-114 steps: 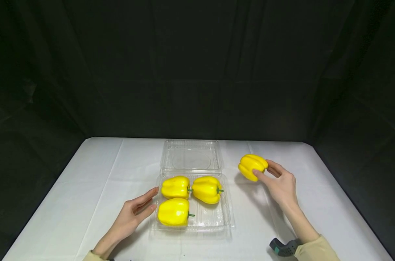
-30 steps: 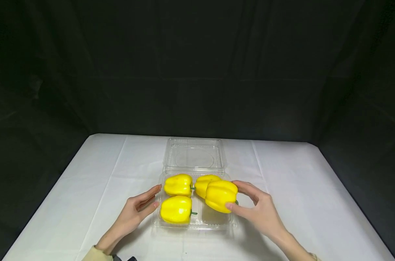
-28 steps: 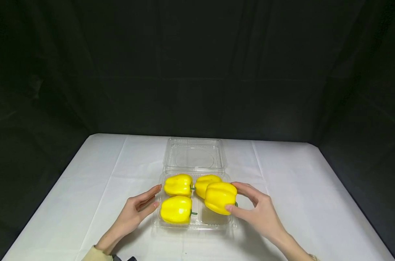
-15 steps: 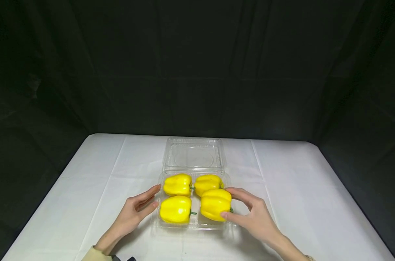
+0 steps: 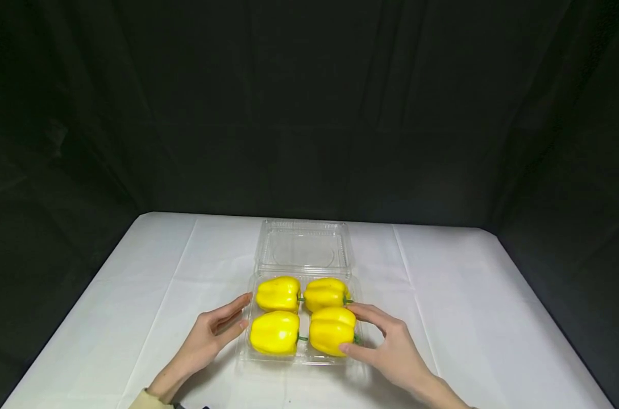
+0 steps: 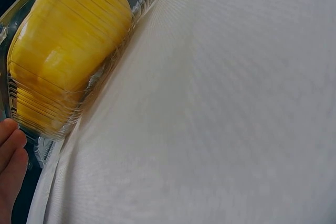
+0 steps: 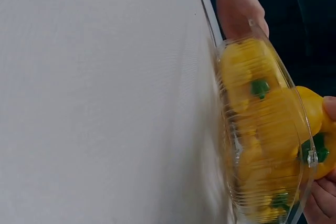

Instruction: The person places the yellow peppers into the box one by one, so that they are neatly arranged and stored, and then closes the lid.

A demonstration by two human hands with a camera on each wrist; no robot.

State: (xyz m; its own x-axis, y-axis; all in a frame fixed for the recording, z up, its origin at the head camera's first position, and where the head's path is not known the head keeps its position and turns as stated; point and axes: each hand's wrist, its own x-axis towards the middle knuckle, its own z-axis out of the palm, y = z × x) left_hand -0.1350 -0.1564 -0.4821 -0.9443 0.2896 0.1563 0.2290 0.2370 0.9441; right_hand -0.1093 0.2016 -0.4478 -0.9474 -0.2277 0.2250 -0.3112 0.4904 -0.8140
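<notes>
A yellow bell pepper (image 5: 332, 331) is pinched between the thumb and fingers of my right hand (image 5: 388, 346). It sits low at the front right of the clear plastic container (image 5: 304, 359); in the right wrist view this pepper (image 7: 308, 109) still rises above the container's rim. Three more yellow peppers lie inside: back left (image 5: 278, 293), back right (image 5: 325, 294) and front left (image 5: 274, 333). My left hand (image 5: 204, 341) rests at the container's left side, fingers fairly straight and fingertips at the wall. The left wrist view shows its fingertips (image 6: 11, 142) close to the wall.
The container's hinged lid (image 5: 304, 247) lies folded back behind it. A white cloth (image 5: 161, 272) covers the table. Black curtain (image 5: 309, 142) encloses the back and both sides.
My right hand has carried the fourth pepper from the right, over the container, then down and slightly left into its front right part. My left hand has stayed at the left side.
</notes>
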